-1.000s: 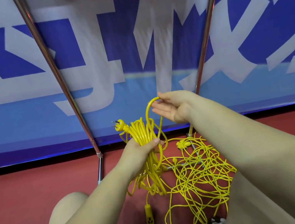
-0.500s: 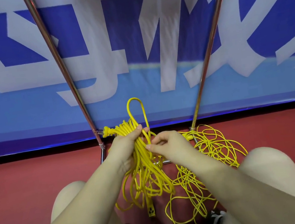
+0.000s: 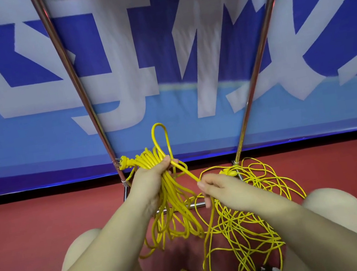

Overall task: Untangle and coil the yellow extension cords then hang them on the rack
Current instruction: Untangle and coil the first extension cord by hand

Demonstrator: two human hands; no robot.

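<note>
Left hand (image 3: 151, 182) grips the coiled yellow extension cord (image 3: 169, 198), loops hanging below it, likely to keep the turns gathered. Right hand (image 3: 220, 188), just beside, pinches the free strand (image 3: 184, 172); tangled cord (image 3: 252, 213) lies on the floor beneath it.

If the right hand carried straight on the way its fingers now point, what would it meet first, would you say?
Probably the bundle of coiled cord gripped by the left hand; the right hand points left toward it, pinching a strand, though depth is unclear.

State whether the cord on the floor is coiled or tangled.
Tangled: the floor cord sprawls in loose crossing loops, unlike the bundle the left hand grips.
</note>
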